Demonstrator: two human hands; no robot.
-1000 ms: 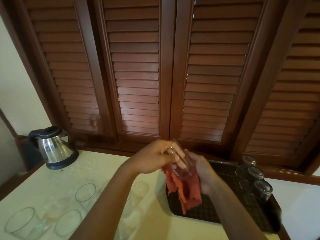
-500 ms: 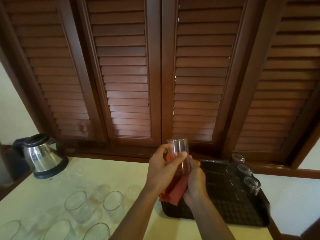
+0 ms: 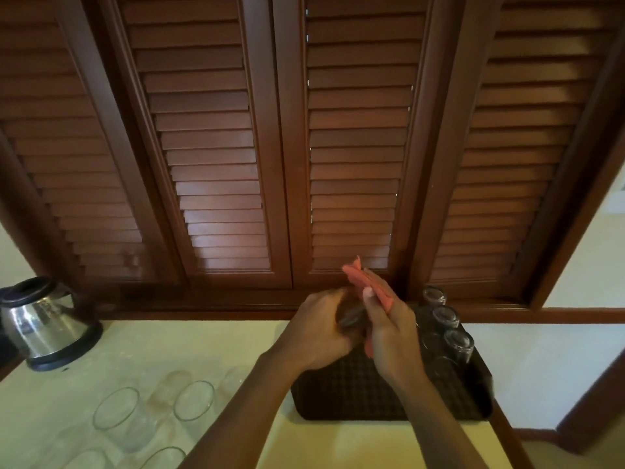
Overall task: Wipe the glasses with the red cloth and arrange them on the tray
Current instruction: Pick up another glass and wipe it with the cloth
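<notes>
Now | tray (image 3: 341,397): three upturned glasses (image 3: 445,316) | left hand (image 3: 318,333): glass (image 3: 351,318)

Clear glass (image 3: 351,316) held sideways against red cloth (image 3: 368,286) above tray (image 3: 338,394).

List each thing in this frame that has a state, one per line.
Left hand: grips the held glass.
Held glass: tilted, between both hands.
Right hand: holds the red cloth.
Red cloth: bunched, sticking upward.
Tray glasses: upside down.
Counter glasses: upright.
Shutters: closed.
</notes>
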